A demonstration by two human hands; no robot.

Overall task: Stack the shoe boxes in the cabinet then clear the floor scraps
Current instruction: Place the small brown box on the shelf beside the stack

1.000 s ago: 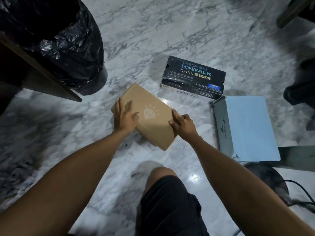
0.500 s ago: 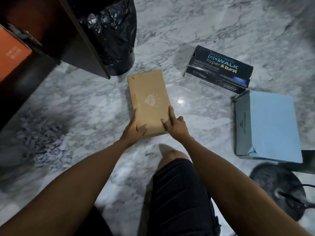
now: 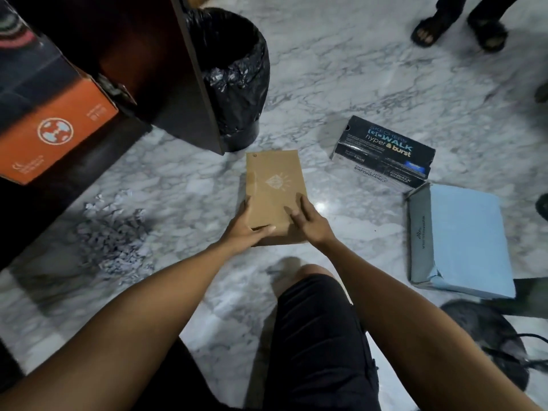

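A brown cardboard shoe box (image 3: 274,179) with a diamond logo is in the middle, held at its near end. My left hand (image 3: 247,228) grips its near left corner and my right hand (image 3: 310,219) grips its near right side. A black shoe box (image 3: 385,152) lies on the marble floor to the right, with a light blue shoe box (image 3: 465,238) nearer to me. An orange shoe box (image 3: 56,132) sits inside the dark cabinet (image 3: 184,84) at the left. Shredded paper scraps (image 3: 112,232) lie on the floor in front of the cabinet.
A bin with a black liner (image 3: 237,75) stands behind the cabinet's open door. Another person's sandalled feet (image 3: 456,28) are at the top right. A dark round object with a cable (image 3: 492,336) lies at the lower right. My knee in black shorts (image 3: 314,321) is below the box.
The brown box has been turned from slanted to lengthwise away from me, both hands shifting to its near end. The view has swung left, revealing the cabinet, orange box and scraps.
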